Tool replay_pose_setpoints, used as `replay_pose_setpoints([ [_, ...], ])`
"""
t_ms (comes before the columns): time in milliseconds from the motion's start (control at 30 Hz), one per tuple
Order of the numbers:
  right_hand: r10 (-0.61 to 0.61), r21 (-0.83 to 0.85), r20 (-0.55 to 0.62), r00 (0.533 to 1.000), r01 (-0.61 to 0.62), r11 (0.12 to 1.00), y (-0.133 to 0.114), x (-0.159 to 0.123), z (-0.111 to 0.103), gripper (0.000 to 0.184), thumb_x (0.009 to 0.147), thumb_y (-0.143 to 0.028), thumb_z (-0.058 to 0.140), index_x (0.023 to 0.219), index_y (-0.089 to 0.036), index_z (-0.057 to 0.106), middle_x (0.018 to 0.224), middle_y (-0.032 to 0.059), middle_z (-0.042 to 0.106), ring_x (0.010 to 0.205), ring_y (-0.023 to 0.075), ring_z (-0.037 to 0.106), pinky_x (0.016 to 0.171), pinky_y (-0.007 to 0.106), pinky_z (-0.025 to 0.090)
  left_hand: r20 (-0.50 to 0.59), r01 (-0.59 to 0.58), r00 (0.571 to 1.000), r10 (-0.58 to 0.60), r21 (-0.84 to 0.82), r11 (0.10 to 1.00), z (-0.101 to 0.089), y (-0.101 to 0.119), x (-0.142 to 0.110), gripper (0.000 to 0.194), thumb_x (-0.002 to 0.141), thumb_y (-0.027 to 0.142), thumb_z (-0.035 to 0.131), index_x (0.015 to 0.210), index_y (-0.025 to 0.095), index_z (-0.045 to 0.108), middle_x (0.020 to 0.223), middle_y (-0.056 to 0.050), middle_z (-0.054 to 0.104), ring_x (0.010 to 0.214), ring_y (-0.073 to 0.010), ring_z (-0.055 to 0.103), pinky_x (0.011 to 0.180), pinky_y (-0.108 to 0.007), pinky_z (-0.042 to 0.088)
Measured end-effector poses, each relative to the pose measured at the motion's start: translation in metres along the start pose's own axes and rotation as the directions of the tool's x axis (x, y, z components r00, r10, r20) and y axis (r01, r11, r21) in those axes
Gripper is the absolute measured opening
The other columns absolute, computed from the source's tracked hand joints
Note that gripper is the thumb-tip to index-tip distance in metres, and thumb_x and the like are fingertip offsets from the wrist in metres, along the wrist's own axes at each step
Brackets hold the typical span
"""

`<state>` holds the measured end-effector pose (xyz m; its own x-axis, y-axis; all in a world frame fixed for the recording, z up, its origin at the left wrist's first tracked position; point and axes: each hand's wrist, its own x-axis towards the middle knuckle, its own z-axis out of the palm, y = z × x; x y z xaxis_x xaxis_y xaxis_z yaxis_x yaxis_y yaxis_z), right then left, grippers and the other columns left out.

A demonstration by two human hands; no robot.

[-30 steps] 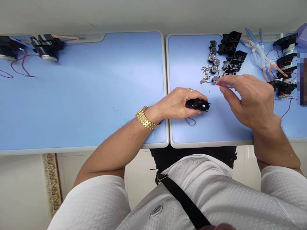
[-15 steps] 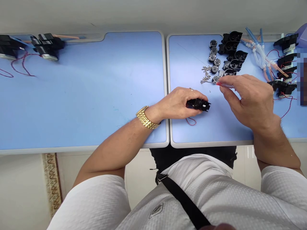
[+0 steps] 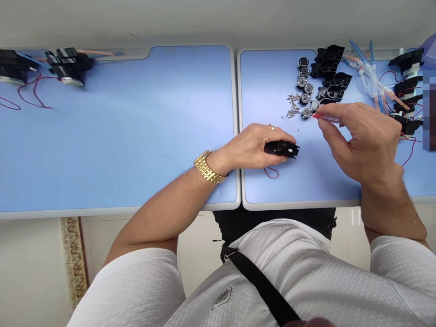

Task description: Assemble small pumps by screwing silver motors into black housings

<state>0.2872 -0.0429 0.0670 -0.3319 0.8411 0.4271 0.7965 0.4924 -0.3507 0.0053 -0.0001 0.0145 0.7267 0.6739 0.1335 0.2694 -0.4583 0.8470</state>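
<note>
Right grip (image 3: 366,141) pinches a red-handled screwdriver (image 3: 327,117), its tip at a small round part (image 3: 307,113), while my left grip (image 3: 250,147) wraps a black plastic housing (image 3: 282,147) above the counter (image 3: 269,193), toward its front edge.

Left hand (image 3: 250,147) covers most of black housing (image 3: 282,148); I can't see its far side. Right hand (image 3: 361,141) hides part of screwdriver (image 3: 329,118); tip too fine for me to pick out from here. Screws (image 3: 292,106) at 2 o'clock too small to read heads. Black housings (image 3: 13,66) at 10 o'clock cut off by frame edge. Purple object (image 3: 429,52) at 2 o'clock also cut off; can't name it. Strip at 3 o'clock (image 3: 429,111) pixelated, nothing readable. Dark shape (image 3: 313,323) at 6 o'clock cut off, unidentifiable.
</note>
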Motion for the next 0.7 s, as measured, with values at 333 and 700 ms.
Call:
replay_pose_setpoints([
  [333,-0.016,-0.054,-0.035,0.999,0.014,0.998,0.0,0.0024,-0.002,0.021,0.121,-0.03,0.064,0.127,-0.035,0.083,0.121,0.0018,0.095,0.101,0.0294,0.09,0.089,0.048,0.068,-0.007,-0.004,1.0,0.004,0.0,1.0,0.0007,-0.0008,-0.0001,0.035,0.096,0.027,0.083,0.13,0.025,0.09,0.118,-0.004,0.094,0.107,-0.0207,0.088,0.099,-0.03,0.066],
  [700,0.003,0.021,-0.153,0.988,0.0,1.0,-0.0023,0.0032,-0.0045,0.018,0.117,-0.035,0.068,0.122,-0.034,0.085,0.112,0.0037,0.094,0.094,0.0293,0.089,0.089,0.046,0.068,-0.107,0.004,0.994,-0.008,-0.041,0.999,0.0039,-0.0048,0.0011,0.034,0.095,0.028,0.085,0.129,0.027,0.09,0.128,-0.007,0.093,0.117,-0.0235,0.088,0.11,-0.037,0.069],
])
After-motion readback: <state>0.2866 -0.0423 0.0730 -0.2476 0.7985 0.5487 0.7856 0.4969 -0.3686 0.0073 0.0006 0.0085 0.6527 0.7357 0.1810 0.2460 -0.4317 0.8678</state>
